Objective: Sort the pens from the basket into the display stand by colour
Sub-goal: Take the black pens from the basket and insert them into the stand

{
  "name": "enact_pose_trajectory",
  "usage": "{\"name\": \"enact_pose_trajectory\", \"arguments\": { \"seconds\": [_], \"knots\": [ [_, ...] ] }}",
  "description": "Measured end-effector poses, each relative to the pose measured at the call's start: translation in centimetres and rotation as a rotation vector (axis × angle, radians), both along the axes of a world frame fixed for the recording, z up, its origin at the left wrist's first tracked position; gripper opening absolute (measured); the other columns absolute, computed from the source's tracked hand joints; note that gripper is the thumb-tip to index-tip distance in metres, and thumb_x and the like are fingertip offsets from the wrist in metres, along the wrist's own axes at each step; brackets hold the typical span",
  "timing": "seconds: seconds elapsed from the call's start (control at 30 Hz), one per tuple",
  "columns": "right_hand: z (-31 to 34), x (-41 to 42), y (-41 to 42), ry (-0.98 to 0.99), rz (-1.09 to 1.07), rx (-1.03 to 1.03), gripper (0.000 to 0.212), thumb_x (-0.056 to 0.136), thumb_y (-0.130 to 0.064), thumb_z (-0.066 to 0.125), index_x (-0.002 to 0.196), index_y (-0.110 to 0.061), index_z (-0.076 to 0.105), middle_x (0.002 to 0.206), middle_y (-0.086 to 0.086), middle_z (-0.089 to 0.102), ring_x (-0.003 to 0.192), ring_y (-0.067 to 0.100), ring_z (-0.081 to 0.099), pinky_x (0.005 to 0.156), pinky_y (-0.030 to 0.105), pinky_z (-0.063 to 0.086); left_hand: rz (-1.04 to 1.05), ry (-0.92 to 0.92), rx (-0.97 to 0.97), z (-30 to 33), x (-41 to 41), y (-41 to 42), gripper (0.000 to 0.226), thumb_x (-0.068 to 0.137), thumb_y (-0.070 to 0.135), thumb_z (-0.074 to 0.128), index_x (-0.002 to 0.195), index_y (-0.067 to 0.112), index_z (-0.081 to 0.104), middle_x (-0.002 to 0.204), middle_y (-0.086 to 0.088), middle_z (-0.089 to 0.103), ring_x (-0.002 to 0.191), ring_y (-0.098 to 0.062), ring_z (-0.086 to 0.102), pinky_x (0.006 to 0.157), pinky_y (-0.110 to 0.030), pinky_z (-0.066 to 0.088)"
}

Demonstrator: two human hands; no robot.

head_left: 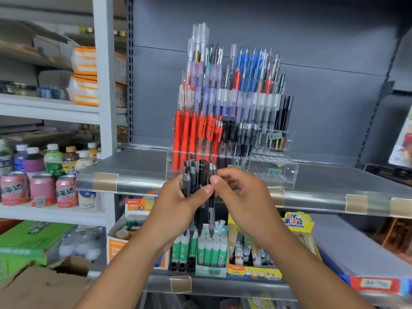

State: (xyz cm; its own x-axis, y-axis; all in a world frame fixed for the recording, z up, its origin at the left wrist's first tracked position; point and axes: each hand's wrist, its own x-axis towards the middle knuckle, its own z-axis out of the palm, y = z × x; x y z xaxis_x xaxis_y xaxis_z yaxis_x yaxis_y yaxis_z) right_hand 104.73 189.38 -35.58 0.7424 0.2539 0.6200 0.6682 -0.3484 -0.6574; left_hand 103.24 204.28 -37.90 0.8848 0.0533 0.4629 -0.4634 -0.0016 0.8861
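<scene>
We stood facing the clear display stand (231, 166) on the shelf (133, 170) with a small bunch of dark pens (199, 184) in front of its lowest tier. Our left hand (178, 206) gripped the bunch, fingers and thumb curled round the barrels, while our right hand (240, 192) pinched the rightmost pen near its top, as if to draw it out. We counted four pens in the bunch, all black or grey, tips pointing down. The basket named in the task was nowhere in view, so we could not tell how many pens were left in it. The stand itself looked well filled: the red pens (194, 130) stood together at the left of the lower row, about six or seven of them, with black ones (229, 130) beside them, and blue pens (249, 65) clustered in the upper right. We judged the sorting to be far along, with at least these four dark pens left to place, most likely near the black group. Empty slots showed in the front right tier. Below the shelf stood a box of glue sticks (210, 248), and three pink drink cans (40, 190) sat on the left.
</scene>
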Motion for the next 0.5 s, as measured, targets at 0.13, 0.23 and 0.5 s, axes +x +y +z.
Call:
{"name": "enact_pose_trajectory", "arguments": {
  "seconds": [0.13,0.23,0.5],
  "knots": [
    [0.2,0.1,-0.2,-0.053,-0.065,-0.046,0.008,0.091,-0.030,0.065,0.084,-0.026,0.068,0.082,-0.007,0.062,0.076,0.005,0.057,0.066,0.013,0.045,0.013,-0.001,-0.002,-0.1,0.0,-0.6,0.019,0.090,0.021,0.065,0.109,0.020,0.067,0.105,0.006,0.075,0.104,-0.011,0.069,0.095,-0.037,0.052],
    [0.5,0.1,-0.6,-0.045,-0.082,-0.081,0.012,0.092,-0.028,0.064,0.082,-0.022,0.069,0.080,-0.005,0.064,0.075,0.008,0.057,0.064,0.018,0.045,0.009,-0.001,-0.018,-0.2,0.0,-1.2,0.018,0.091,0.016,0.063,0.109,0.019,0.067,0.103,0.007,0.075,0.103,-0.010,0.069,0.091,-0.030,0.052],
    [4.4,1.7,-3.4,0.061,-0.121,0.210,0.015,0.096,-0.025,0.058,0.085,-0.023,0.069,0.067,-0.002,0.069,0.065,0.011,0.062,0.067,0.033,0.054,-0.009,0.033,-0.151,0.5,0.2,-1.6,0.018,0.095,0.012,0.056,0.113,0.011,0.060,0.086,0.004,0.074,0.084,-0.010,0.070,0.079,-0.020,0.052]
  ]
}}
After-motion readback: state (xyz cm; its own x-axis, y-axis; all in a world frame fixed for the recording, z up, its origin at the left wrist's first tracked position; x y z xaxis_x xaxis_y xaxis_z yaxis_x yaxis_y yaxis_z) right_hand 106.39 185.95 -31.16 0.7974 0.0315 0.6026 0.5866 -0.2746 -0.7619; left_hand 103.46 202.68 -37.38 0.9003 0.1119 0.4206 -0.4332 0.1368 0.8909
